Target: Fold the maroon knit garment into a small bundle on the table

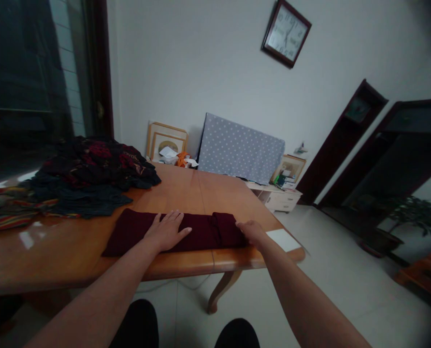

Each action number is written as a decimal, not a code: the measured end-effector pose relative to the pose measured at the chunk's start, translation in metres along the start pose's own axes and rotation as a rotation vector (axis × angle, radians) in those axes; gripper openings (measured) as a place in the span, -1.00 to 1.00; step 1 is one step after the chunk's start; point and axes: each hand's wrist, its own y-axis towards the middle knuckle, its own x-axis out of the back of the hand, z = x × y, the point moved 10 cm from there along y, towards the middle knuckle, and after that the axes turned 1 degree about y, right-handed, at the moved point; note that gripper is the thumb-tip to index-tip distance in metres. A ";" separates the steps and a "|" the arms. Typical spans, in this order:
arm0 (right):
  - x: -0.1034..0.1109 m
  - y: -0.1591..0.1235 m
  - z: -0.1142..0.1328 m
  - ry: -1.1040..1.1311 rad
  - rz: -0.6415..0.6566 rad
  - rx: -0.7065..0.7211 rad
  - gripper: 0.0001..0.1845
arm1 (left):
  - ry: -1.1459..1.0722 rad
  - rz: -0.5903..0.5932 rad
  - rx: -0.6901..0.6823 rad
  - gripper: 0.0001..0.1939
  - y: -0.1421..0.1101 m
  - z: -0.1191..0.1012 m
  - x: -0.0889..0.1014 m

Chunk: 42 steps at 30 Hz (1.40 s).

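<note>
From the head camera, the left hand (166, 231) lies open and palm down, with its fingers spread on a folded dark red cloth (201, 233). The right hand (251, 232) rests on the right end of the same cloth, fingers bent downward; whether it is pinching the fabric or only pressing on it, I cannot tell. The cloth lies as a long flat band along the near edge of a wooden table (175, 193), and its right end forms a thicker folded section.

To the left on the table sits a heap of dark clothes (92, 176) with a red pattern, touching a striped cloth (8, 210) near the table's left edge. Just beside the right hand, a white card (282, 240) lies at the table's corner.

Past the far edge, a blue polka-dot board (240, 149) leans against the wall, between two picture frames (166, 141) (290, 168). A small white drawer unit (279, 199) stands by the table, and a clock (286, 33) hangs above. A potted plant (411, 217) stands at the right.
</note>
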 end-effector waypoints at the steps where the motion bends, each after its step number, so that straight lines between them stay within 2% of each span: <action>1: -0.004 -0.002 -0.004 0.007 0.022 -0.030 -0.63 | -0.003 -0.001 0.000 -0.13 0.000 0.000 0.000; 6: -0.016 -0.003 -0.007 0.016 0.067 -0.102 -0.67 | -0.020 -0.012 0.004 -0.15 -0.001 0.000 0.000; 12: -0.019 0.000 0.007 -0.021 0.056 -0.043 -0.78 | -0.057 -0.025 0.013 -0.18 -0.002 0.001 0.003; 24: -0.006 -0.006 0.064 -0.263 -0.038 0.115 -0.81 | -0.139 -0.055 0.017 -0.19 -0.004 0.004 0.003; 28: -0.010 -0.002 0.084 -0.370 -0.055 0.162 -0.79 | -0.170 -0.052 0.024 -0.17 -0.006 0.004 0.006; 32: -0.023 -0.007 0.111 -0.546 -0.064 0.228 -0.72 | -0.205 -0.065 0.022 -0.15 -0.009 0.004 0.012; 37: -0.045 -0.024 0.140 -0.609 -0.021 0.248 -0.68 | -0.296 -0.158 0.033 -0.26 -0.014 0.008 0.026; 42: -0.060 -0.043 0.165 -0.635 -0.016 0.288 -0.66 | -0.546 -0.319 0.045 -0.46 -0.018 0.023 0.041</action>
